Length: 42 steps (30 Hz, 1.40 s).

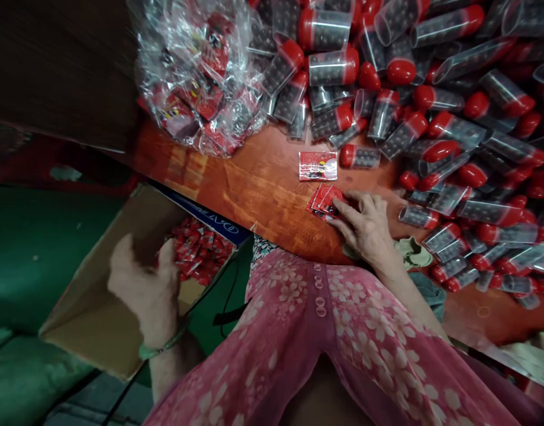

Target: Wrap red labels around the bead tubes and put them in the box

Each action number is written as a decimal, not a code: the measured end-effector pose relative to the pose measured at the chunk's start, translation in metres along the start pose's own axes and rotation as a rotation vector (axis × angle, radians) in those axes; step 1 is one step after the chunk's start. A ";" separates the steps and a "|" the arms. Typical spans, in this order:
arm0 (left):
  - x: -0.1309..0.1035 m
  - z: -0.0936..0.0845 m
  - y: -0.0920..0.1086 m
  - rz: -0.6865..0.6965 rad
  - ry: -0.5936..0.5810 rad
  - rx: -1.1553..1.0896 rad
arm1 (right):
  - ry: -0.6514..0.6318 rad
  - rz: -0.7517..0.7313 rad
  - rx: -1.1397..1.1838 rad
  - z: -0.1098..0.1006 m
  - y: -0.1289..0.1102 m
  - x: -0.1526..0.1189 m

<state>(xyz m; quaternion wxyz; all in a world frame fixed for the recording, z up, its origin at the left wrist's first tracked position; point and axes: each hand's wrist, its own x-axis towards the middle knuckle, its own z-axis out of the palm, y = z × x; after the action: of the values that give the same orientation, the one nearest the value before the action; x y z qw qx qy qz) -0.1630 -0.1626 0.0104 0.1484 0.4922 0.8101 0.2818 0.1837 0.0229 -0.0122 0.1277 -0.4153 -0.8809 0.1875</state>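
While the fingertips of the right hand [367, 228] touch the right edge of a small pile of red packets [324, 200] on the table [240, 183], probably to stop them sliding, I cannot tell whether they pinch them. One single packet [318, 165] lies flat just beyond the pile, perhaps set apart so that it can be picked up alone. Well left of the pile, the left hand [142, 284] is blurred, its thumb and fingers apart with nothing visible between them, at a cardboard box [94, 313] of loose packets [198, 251], seemingly placed for easy reach. Beyond the pile to the left sits a clear plastic bag [200, 77]; beyond and right, red-ended clear tubes [435, 151] lie heaped, which seems to leave working room around it.
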 end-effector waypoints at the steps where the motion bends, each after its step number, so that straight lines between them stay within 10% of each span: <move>1: 0.008 0.014 0.020 -0.017 0.175 0.020 | 0.006 0.011 0.004 0.002 0.000 -0.001; 7: 0.044 0.110 0.125 0.660 -0.131 -0.158 | 0.045 -0.034 0.041 0.007 -0.003 0.002; 13: 0.055 0.155 0.124 0.867 -0.310 -0.160 | 0.029 -0.071 0.127 0.004 -0.007 0.009; 26: 0.059 0.155 0.137 0.885 -0.253 -0.012 | 0.057 -0.042 0.156 0.004 0.000 0.001; 34: 0.067 0.158 0.141 0.889 -0.160 -0.046 | -0.188 -0.001 0.119 -0.042 -0.002 0.034; 42: 0.072 0.149 0.144 0.780 -0.376 -0.143 | -0.083 0.068 -0.190 -0.033 0.008 0.080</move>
<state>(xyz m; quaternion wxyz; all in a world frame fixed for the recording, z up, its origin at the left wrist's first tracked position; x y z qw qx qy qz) -0.0171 -0.0010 -0.0191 0.2094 0.7926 0.5009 0.2775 0.1522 0.0976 0.0191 0.0447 -0.4469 -0.8848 0.1243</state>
